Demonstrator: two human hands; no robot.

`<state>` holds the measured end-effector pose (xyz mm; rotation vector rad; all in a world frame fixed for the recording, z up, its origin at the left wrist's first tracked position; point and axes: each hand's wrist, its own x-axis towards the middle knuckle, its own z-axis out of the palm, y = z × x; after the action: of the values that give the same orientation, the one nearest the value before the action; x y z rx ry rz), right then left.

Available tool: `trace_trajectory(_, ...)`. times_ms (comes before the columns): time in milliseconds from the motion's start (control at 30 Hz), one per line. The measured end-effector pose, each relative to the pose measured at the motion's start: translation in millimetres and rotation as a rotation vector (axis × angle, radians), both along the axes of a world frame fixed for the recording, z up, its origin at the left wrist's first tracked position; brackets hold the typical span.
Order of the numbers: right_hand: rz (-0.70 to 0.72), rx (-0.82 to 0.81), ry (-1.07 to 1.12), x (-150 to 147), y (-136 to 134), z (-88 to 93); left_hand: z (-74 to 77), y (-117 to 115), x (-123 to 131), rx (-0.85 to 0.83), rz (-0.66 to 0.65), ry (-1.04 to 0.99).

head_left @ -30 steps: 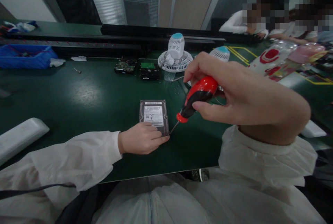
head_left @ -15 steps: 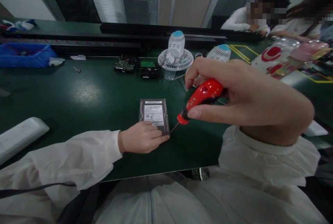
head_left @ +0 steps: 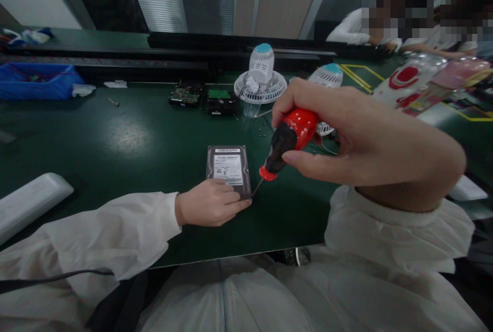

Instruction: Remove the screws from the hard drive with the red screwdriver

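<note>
A hard drive (head_left: 227, 165) with a white label lies flat on the dark green table (head_left: 127, 142). My left hand (head_left: 210, 203) rests on its near edge, fingers pressed on the near right corner. My right hand (head_left: 358, 136) grips a red and black screwdriver (head_left: 287, 139), tilted down to the left. Its thin tip touches the drive's near right corner, right beside my left fingertips. Both arms wear white sleeves.
Two more drives with bare circuit boards (head_left: 204, 99) lie farther back, beside two small white fans (head_left: 261, 79). Loose screws (head_left: 262, 130) dot the table near them. A blue bin (head_left: 36, 81) stands far left, a white block (head_left: 31, 203) near left. Other people sit at the far right.
My right hand has turned the screwdriver handle about its axis, and the handle now stands a little steeper. The tip stays at the drive's corner. My left hand has not moved.
</note>
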<state>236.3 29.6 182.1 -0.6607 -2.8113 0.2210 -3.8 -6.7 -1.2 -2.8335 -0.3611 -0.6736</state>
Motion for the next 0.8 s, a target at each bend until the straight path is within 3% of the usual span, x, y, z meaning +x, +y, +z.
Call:
trace_trajectory(133, 0.014, -0.02, -0.02, -1.5, -0.2, 1.2, 0.3, 0.3, 0.1, 0.004, 0.0, 0.001)
trace_trajectory(300, -0.088, 0.063, -0.017, -2.1, 1.4, 0.9, -0.2, 0.6, 0.3, 0.004, -0.006, -0.018)
trace_trajectory(467, 0.028, 0.044, -0.013, -0.8, 2.2, 0.9, -0.6, 0.9, 0.1, 0.005, 0.001, 0.0)
trace_trajectory(667, -0.056, 0.128, 0.006, -0.9, 2.2, 0.2, 0.0, 1.0, 0.1, 0.019, 0.003, -0.001)
trace_trajectory(800, 0.05, 0.08, -0.01, 0.5, 3.2, -0.1, 0.1, 0.7, 0.6, 0.01, -0.004, -0.014)
